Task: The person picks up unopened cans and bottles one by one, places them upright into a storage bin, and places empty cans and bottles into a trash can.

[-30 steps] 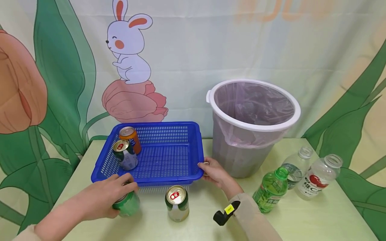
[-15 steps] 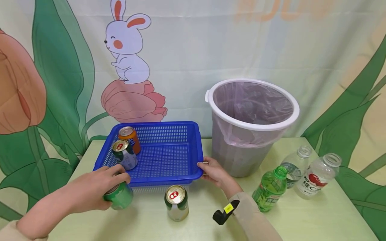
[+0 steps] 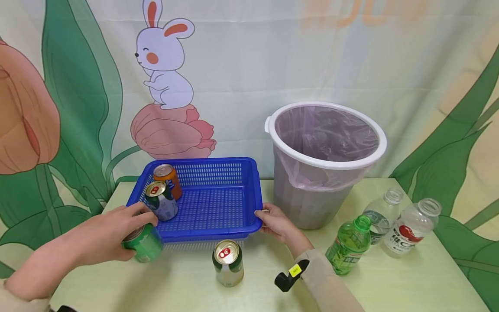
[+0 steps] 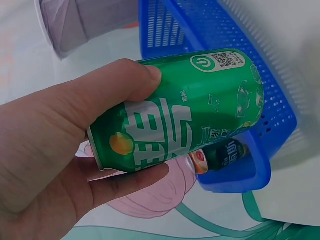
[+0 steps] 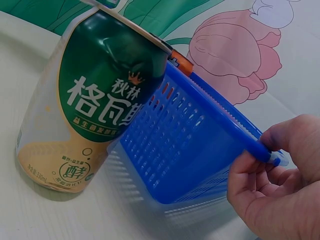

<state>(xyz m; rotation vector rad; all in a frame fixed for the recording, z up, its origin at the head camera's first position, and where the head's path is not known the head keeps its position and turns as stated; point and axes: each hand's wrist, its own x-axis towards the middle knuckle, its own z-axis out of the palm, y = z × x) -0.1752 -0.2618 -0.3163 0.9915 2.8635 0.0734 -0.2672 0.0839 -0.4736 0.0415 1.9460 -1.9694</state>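
Left hand curled round green soda can, outside near-left corner of blue basket. Right hand pinches right rim. Already inside: orange can, silver-green can. Remaining on counter: gold-green kvass can.

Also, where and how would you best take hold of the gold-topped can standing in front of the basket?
Probably round the upper body of the gold-topped can, below its narrowed top, coming from above. It stands upright on the table, so the round wall suits a wraparound grip; its top is uncovered, while the blue basket close behind leaves less room on the far side.
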